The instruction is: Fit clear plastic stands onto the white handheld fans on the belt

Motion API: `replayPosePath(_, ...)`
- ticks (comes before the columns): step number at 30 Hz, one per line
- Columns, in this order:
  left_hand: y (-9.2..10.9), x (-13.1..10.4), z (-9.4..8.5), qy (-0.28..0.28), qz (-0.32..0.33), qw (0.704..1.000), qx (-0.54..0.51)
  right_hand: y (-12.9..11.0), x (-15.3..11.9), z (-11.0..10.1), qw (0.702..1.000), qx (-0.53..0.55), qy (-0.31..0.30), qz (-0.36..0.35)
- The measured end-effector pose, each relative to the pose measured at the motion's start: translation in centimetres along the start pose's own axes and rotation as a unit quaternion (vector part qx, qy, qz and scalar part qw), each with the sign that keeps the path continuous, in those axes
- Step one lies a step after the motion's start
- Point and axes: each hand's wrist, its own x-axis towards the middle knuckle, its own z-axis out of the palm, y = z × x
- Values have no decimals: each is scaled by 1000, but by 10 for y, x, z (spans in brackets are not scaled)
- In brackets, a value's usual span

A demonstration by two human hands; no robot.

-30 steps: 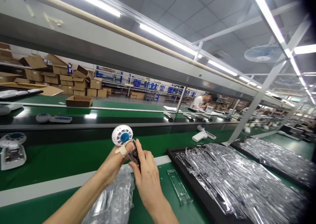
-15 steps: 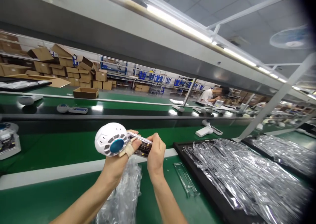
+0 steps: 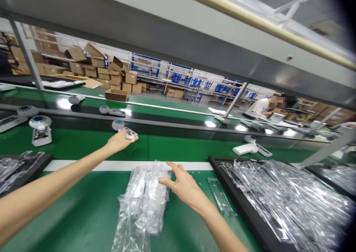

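Observation:
My left hand (image 3: 120, 141) reaches far out over the green belt, its fingers around the handle of a white round-headed device (image 3: 118, 124). Electronics show in the open handle, and the round head points away from me. My right hand (image 3: 180, 181) is open, thumb and fingers apart, beside a pile of clear plastic bags (image 3: 147, 200). It holds nothing; I cannot tell whether its fingertips touch the bags. To its right a single clear plastic part (image 3: 221, 196) lies on the green table.
A black tray (image 3: 236, 200) heaped with clear plastic parts (image 3: 286, 200) stands at right, another tray (image 3: 46, 161) at left. More white devices (image 3: 41, 128) lie along the belt (image 3: 172, 146). Overhead runs a grey beam (image 3: 167, 40). Cardboard boxes and a person (image 3: 264, 105) are beyond.
The device has gone from in front of me to the belt, forward and left, with my left hand on it. My right hand has let go of it and opened near the bags. The view has shifted left.

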Motion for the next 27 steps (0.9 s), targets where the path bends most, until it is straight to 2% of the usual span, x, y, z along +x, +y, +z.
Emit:
replayPosePath(2,6,-38,-8,-153,4,988,27,-4,5,3,999,-5,-32,-3)
replayPosePath(4,8,-75,-5,-324,1,945,43,-6,15,9,999,22,-48,-3)
replayPosePath(5,6,-90,0,-372,-1,927,46,-5,20,13,998,41,-48,-2)
replayPosePath(6,1,-101,6,-389,-3,920,46,-4,25,16,997,59,-46,1)
replayPosePath(9,-20,-112,27,-353,5,936,3,0,34,24,993,106,-43,16)
replayPosePath(12,-30,-107,31,-313,19,947,-64,2,31,21,987,157,-39,18)
replayPosePath(17,-7,-116,6,-257,60,961,-86,7,13,1,979,201,-18,5)
replayPosePath(19,-1,-118,5,-237,91,964,-76,13,10,-1,980,197,-5,-1)
replayPosePath(21,-2,-113,12,-208,112,970,-53,21,14,3,983,185,5,0)
replayPosePath(25,-15,-87,34,-164,62,984,-4,33,31,19,988,152,29,25)
replayPosePath(27,-20,-75,40,-133,64,989,22,34,33,22,989,133,50,36)
